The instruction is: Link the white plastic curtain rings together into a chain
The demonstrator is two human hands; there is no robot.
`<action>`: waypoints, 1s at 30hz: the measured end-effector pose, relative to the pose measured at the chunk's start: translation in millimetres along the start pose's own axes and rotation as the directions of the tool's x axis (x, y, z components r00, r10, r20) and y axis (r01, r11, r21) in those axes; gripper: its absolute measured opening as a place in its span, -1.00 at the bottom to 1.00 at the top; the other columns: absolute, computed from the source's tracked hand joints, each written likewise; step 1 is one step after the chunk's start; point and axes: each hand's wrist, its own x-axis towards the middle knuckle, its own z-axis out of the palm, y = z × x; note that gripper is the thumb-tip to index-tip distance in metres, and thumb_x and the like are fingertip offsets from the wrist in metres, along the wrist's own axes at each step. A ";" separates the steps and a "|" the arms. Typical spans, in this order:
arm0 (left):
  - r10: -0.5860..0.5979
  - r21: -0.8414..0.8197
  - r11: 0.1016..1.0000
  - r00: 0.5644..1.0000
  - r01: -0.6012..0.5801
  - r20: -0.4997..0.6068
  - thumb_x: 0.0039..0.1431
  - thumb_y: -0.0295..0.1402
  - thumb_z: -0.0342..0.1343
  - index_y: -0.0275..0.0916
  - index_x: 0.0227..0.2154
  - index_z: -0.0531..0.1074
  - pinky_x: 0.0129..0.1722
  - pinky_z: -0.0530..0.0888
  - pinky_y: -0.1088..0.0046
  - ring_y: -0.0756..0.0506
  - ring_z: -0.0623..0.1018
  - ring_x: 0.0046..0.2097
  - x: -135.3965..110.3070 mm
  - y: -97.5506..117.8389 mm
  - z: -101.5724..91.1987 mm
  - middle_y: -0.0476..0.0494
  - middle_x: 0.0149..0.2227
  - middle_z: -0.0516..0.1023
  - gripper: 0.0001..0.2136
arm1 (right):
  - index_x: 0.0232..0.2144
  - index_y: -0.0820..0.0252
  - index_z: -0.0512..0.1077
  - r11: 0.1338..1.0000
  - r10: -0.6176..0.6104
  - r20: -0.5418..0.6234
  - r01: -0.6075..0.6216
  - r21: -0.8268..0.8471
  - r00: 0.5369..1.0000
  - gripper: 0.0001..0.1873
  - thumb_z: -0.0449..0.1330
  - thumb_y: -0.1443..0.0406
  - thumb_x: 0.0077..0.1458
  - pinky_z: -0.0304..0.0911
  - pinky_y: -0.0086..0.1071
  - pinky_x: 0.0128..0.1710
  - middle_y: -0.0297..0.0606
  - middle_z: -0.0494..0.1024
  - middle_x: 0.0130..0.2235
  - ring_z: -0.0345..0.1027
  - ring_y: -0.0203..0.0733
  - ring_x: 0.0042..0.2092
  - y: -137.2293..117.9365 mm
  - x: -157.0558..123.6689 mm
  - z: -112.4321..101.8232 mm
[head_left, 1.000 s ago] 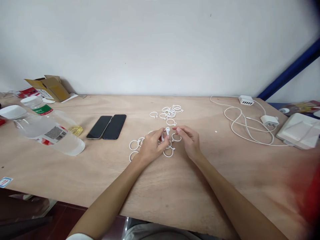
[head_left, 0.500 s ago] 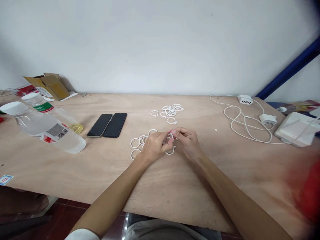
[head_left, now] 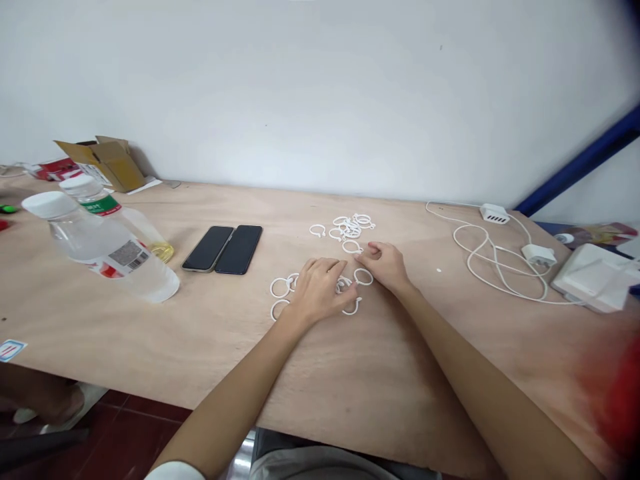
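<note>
My left hand (head_left: 323,290) hovers low over several white plastic curtain rings, thumb and fingers apart, hiding part of them. Just right of its fingertips lies a ring (head_left: 364,277), near the wrist side of my right hand (head_left: 386,265). The right hand's thumb and forefinger are parted with nothing visible between them, close to another ring (head_left: 352,247). Beyond them is a heap of white rings (head_left: 351,228) with small eyelets. Left of my left hand, more rings (head_left: 279,287) lie flat on the table.
Two phones (head_left: 225,249) lie side by side at left. A large clear bottle (head_left: 115,250) and a second bottle (head_left: 100,200) stand near an open cardboard box (head_left: 117,167). White cables (head_left: 493,257), a charger (head_left: 495,213) and a white box (head_left: 595,277) are at right.
The hands have parted from the pinch they shared on a white ring. A ring now lies between them, and the right hand has moved slightly away. The view has shifted a little.
</note>
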 end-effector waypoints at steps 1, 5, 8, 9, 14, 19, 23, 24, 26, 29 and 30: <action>0.000 0.005 1.000 1.000 0.000 -0.003 0.10 -0.25 0.12 -0.24 -0.10 0.45 0.02 0.35 0.17 -0.22 0.51 -0.07 0.1 0.0 -0.4 -0.24 -0.13 0.56 -0.69 | -0.44 0.20 0.55 0.999 -0.036 0.020 0.037 -0.034 0.999 -0.74 0.36 0.19 -0.25 0.23 -0.15 -0.13 -0.19 0.55 -0.38 0.36 -0.07 -0.28 3.7 3.0 1.6; -0.002 -0.006 1.000 0.998 0.001 -0.060 0.16 -0.26 0.06 -0.26 -0.07 0.43 0.04 0.34 0.16 -0.22 0.49 -0.02 1.2 -0.3 -2.4 -0.25 -0.08 0.54 -0.69 | -0.48 0.17 0.55 0.988 -0.132 0.023 0.134 -0.074 0.991 -0.83 0.26 0.19 -0.08 0.23 -0.15 -0.17 -0.17 0.55 -0.38 0.35 -0.08 -0.30 -1.6 -0.4 -4.2; -0.028 -0.055 0.998 0.996 0.023 -0.088 0.19 -0.27 0.05 -0.24 0.01 0.36 0.06 0.34 0.17 -0.22 0.46 0.04 1.7 -0.4 -3.2 -0.26 0.00 0.50 -0.65 | -0.40 0.13 0.56 0.977 -0.212 0.046 0.212 0.009 0.976 -0.79 0.26 0.15 -0.05 0.24 -0.20 -0.25 -0.18 0.56 -0.34 0.35 -0.12 -0.31 -21.8 -16.9 -19.6; -0.033 -0.077 0.997 0.995 0.026 -0.091 0.20 -0.26 0.04 -0.23 0.05 0.32 0.08 0.34 0.17 -0.22 0.44 0.07 1.9 -0.4 -3.2 -0.27 0.05 0.46 -0.62 | -0.38 0.11 0.56 0.971 -0.236 0.078 0.232 0.055 0.969 -0.79 0.27 0.14 -0.05 0.24 -0.23 -0.29 -0.19 0.57 -0.33 0.35 -0.12 -0.31 -29.2 -23.7 -25.0; 0.068 -0.196 0.978 0.997 -0.071 -0.025 0.29 -0.24 -0.06 -0.19 0.14 0.23 0.13 0.33 0.21 -0.17 0.38 0.16 2.0 -1.1 0.0 -0.26 0.13 0.39 -0.61 | -0.39 0.06 0.57 0.939 -0.215 0.165 0.157 0.305 0.963 -0.79 0.33 0.12 -0.10 0.25 -0.26 -0.35 -0.23 0.58 -0.32 0.35 -0.17 -0.34 -49.2 -51.8 -36.5; 0.048 -0.257 0.966 0.998 -0.035 0.043 0.26 -0.22 0.01 -0.20 0.13 0.26 0.12 0.36 0.25 -0.17 0.42 0.12 1.1 -3.7 2.9 -0.25 0.08 0.44 -0.60 | -0.42 0.09 0.58 0.782 0.047 0.221 -0.173 0.598 0.974 -0.76 0.39 0.13 -0.19 0.31 -0.29 -0.34 -0.29 0.58 -0.37 0.39 -0.21 -0.37 -44.8 -60.8 -27.2; 0.028 -0.224 0.975 0.995 -0.007 0.092 0.27 -0.26 -0.01 -0.25 0.02 0.34 0.05 0.39 0.23 -0.18 0.50 0.00 2.2 -3.3 1.7 -0.24 -0.04 0.53 -0.69 | -0.51 0.11 0.57 0.664 0.135 0.218 -0.252 0.704 0.966 -0.79 0.41 0.14 -0.22 0.29 -0.32 -0.33 -0.33 0.55 -0.45 0.35 -0.27 -0.41 -44.2 -61.8 -22.1; 0.035 -0.214 0.977 0.994 -0.012 0.102 0.28 -0.28 -0.03 -0.26 -0.02 0.36 0.02 0.40 0.24 -0.18 0.51 -0.03 2.6 -2.7 1.3 -0.24 -0.07 0.54 -0.72 | -0.53 0.11 0.56 0.643 0.152 0.221 -0.266 0.718 0.963 -0.79 0.41 0.14 -0.23 0.29 -0.33 -0.34 -0.34 0.54 -0.47 0.34 -0.28 -0.42 -44.7 -62.0 -21.3; 0.053 -0.209 0.977 0.993 -0.030 0.102 0.29 -0.30 -0.05 -0.26 -0.10 0.38 -0.03 0.41 0.26 -0.18 0.52 -0.06 3.0 -1.2 1.2 -0.24 -0.11 0.55 -0.78 | -0.51 0.10 0.57 0.602 0.168 0.244 -0.296 0.742 0.955 -0.78 0.41 0.13 -0.24 0.28 -0.33 -0.33 -0.35 0.54 -0.47 0.33 -0.28 -0.41 -46.3 -63.0 -19.9; 0.071 -0.216 0.975 0.994 -0.051 0.085 0.30 -0.31 -0.07 -0.26 -0.16 0.39 -0.08 0.42 0.28 -0.19 0.51 -0.09 1.6 0.6 2.2 -0.27 -0.14 0.54 -0.80 | -0.45 0.07 0.60 0.569 0.147 0.286 -0.318 0.759 0.947 -0.78 0.40 0.14 -0.21 0.29 -0.32 -0.28 -0.32 0.57 -0.41 0.36 -0.25 -0.36 -50.8 -65.6 -18.1; 0.074 -0.220 0.974 0.994 -0.055 0.078 0.30 -0.30 -0.08 -0.27 -0.16 0.39 -0.09 0.43 0.28 -0.20 0.51 -0.09 0.8 1.0 2.7 -0.28 -0.14 0.54 -0.79 | -0.43 0.06 0.61 0.568 0.132 0.296 -0.317 0.759 0.946 -0.79 0.39 0.14 -0.19 0.30 -0.32 -0.26 -0.32 0.58 -0.38 0.38 -0.24 -0.33 -52.9 -66.7 -17.6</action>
